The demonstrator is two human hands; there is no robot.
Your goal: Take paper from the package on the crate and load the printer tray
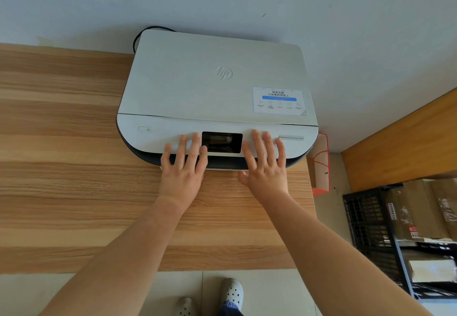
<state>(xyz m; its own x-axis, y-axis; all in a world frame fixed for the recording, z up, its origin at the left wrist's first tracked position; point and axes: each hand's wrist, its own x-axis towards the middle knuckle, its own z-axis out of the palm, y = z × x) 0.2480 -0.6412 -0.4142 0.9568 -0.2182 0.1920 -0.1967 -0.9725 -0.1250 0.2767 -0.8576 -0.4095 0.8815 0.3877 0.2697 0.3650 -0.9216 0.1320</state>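
Observation:
A white printer (212, 81) with a dark base stands on the wooden table (74, 167), against the wall. Its black screen (221, 142) sits in the front panel. My left hand (184, 167) lies flat, fingers spread, on the front panel left of the screen. My right hand (265, 165) lies flat on the panel right of the screen, thumb hanging over the front edge. Neither hand holds anything. A thin white edge of the paper tray (222, 169) shows under the front. The black crate (371, 226) stands low at the right, with a paper package (430, 270) on it.
Cardboard boxes (418, 209) lie on the crate. A brown box with red cord (321, 165) stands on the floor beside the table's right edge. A black cable (148, 30) loops behind the printer. A wooden surface (400, 140) runs at the right. My shoes (231, 293) show below.

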